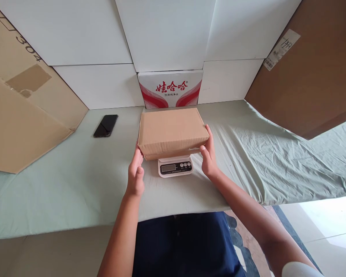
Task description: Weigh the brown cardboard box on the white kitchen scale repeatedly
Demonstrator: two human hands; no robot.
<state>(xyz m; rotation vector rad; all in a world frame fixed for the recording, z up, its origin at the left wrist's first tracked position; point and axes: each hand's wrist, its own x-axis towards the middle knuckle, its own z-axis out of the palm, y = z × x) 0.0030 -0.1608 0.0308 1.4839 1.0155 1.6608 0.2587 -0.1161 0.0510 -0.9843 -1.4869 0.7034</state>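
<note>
A closed brown cardboard box [171, 130] rests on a small white digital scale [175, 167] in the middle of the table. My left hand [136, 173] touches the box's near left corner, fingers up against its side. My right hand [208, 152] presses on the box's right side near the front corner. Both hands hold the box between them. The scale's display and buttons show below the box's front edge.
A black phone [105, 125] lies to the left on the pale green cloth [75, 181]. A red-and-white carton [170, 89] stands behind the box among white boxes. Large cardboard sheets lean at the left [23, 115] and right [311, 73].
</note>
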